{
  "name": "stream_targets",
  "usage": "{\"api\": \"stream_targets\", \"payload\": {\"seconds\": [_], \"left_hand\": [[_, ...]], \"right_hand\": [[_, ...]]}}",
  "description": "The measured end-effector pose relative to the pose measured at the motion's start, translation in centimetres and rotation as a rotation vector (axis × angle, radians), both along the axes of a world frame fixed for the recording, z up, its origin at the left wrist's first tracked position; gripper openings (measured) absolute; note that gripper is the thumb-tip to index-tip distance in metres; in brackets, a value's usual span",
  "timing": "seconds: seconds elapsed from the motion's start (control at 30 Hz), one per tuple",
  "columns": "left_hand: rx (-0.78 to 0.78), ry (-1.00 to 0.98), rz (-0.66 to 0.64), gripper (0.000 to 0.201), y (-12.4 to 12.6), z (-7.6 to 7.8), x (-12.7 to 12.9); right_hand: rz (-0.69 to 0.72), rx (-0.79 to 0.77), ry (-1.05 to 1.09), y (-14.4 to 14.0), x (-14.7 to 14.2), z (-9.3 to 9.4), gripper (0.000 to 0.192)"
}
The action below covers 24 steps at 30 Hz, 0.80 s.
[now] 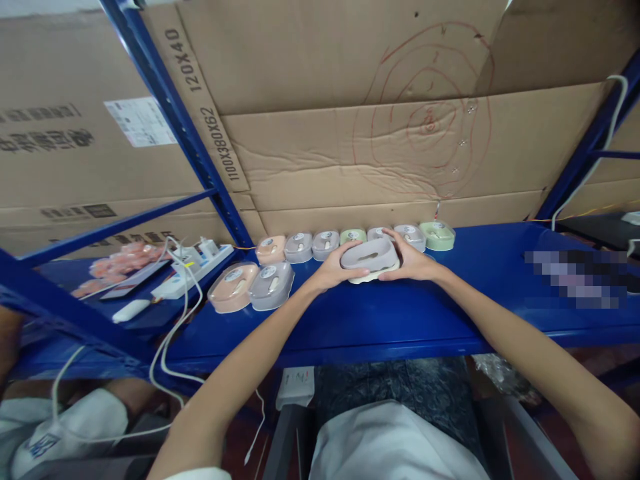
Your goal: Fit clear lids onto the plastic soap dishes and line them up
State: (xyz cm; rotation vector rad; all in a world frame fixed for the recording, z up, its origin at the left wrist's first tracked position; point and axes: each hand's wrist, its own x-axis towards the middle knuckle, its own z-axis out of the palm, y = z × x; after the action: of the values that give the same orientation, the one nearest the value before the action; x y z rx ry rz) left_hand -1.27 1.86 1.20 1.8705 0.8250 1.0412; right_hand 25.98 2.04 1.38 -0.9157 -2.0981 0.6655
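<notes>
A: Where is the case?
B: The case (pixel 371 257) sits between both hands at the worktop's (pixel 480 267) middle; left hand (pixel 334 268) clamped on its nine o'clock end; right hand (pixel 413 261) clamped at three.
A: Around it?
B: A row of cases (pixel 325 244) at twelve; two more (pixel 253 287) at nine.

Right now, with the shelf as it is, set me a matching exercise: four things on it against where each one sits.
Things:
1. grey case
2. green case
3. power strip
4. peach case

Places:
A. far right end of the back row
B. left of the cases, cables plugged in
C. held between left hand and right hand
D. front row, beside a grey one

Pairs: 1-C, 2-A, 3-B, 4-D
</notes>
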Motion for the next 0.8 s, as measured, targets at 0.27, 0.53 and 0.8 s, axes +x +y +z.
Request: {"api": "stream_targets", "payload": {"seconds": [0.27,0.53,0.8], "left_hand": [[0.156,0.223,-0.03,0.106,-0.4,0.0,-0.1],[0.305,0.363,0.007,0.107,-0.6,-0.2,-0.2],[0.334,0.319,0.007,0.101,-1.1,0.0,0.2]], "right_hand": [[0.045,-0.074,0.027,0.6,0.1,-0.8,0.136],[0.072,-0.202,0.147,0.2,-0.4,-0.4,0.121],[0.0,-0.74,0.619,0.3,-1.3,0.2,0.055]]}}
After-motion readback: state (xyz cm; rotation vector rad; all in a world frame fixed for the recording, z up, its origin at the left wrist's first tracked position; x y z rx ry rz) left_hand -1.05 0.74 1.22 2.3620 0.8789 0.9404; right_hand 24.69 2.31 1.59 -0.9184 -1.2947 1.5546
